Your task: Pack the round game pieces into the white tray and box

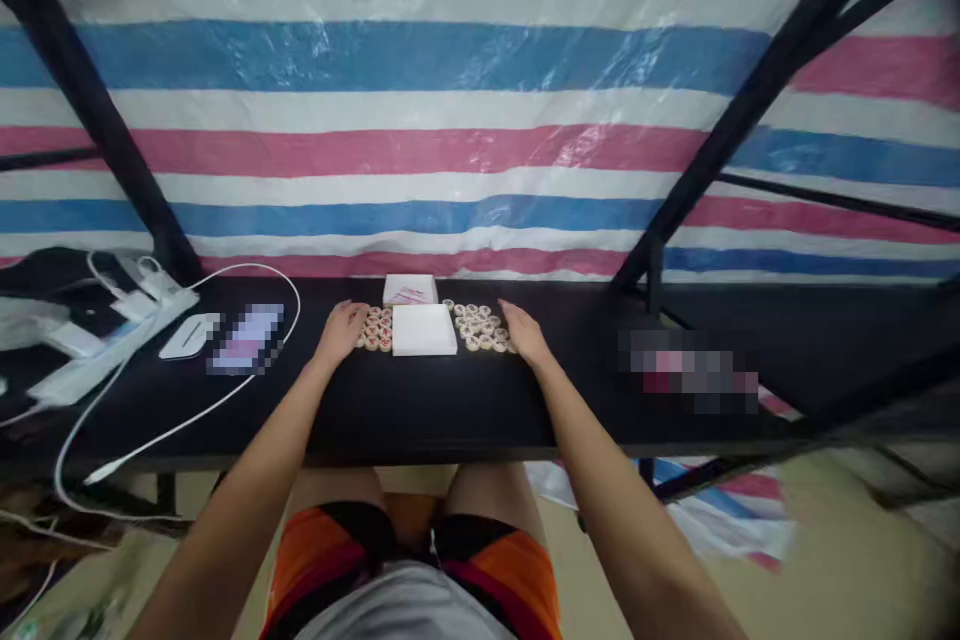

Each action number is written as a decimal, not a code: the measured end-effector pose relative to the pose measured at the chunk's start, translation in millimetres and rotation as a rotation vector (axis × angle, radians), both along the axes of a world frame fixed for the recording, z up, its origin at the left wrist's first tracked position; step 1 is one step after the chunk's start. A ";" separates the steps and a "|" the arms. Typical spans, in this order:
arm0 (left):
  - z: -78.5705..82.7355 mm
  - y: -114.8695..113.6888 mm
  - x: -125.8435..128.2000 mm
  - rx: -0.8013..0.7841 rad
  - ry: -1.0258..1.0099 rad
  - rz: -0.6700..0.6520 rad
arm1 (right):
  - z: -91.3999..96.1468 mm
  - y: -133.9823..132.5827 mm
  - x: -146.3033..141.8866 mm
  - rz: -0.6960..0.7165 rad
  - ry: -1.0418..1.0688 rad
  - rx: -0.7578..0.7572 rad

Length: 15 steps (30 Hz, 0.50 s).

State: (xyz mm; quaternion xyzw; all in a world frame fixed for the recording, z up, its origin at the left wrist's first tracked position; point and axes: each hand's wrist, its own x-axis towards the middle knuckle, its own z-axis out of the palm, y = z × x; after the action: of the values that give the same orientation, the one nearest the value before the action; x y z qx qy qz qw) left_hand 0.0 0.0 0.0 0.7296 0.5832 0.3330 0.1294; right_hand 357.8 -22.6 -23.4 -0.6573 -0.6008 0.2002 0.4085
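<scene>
My left hand (346,331) lies on the black table with its fingers stretched forward, against the left side of a block of round xiangqi pieces (379,328) with red markings. To the right, my right hand (523,332) rests in the same way, fingers extended, beside a looser group of round xiangqi pieces (480,327) with dark markings. Between the two groups sits a shallow white box (424,331), its inside bare. Behind it is a second white box part (410,289) with pinkish print. Neither hand grips anything; some pieces near the fingertips are partly hidden.
On the left are a power strip (112,350) with plugs, a white device (190,335), a blurred-out phone (247,338) and a looping white cable (298,295). A pixelated item (690,370) lies at right. Black metal posts (720,140) and a striped sheet (420,150) stand behind.
</scene>
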 end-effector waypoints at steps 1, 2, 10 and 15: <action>-0.1 0.6 0.3 0.004 0.003 0.003 | -0.2 0.1 -3.6 0.009 0.001 0.012; -0.2 1.1 0.6 0.008 0.005 0.005 | -0.3 0.2 -7.1 0.017 -0.001 0.022; 2.4 -2.8 3.0 0.032 -0.017 -0.005 | 4.6 -3.7 -28.9 0.085 -0.099 0.049; 2.2 -3.8 4.6 0.042 -0.028 -0.009 | 2.2 -1.9 -32.6 0.066 -0.159 0.068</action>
State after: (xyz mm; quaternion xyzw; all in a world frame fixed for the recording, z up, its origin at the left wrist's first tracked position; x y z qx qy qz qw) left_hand 4.6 -3.8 2.2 0.7300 0.5709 0.3547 0.1237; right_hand 325.2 -24.5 -21.2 -0.6365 -0.6592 0.1402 0.3750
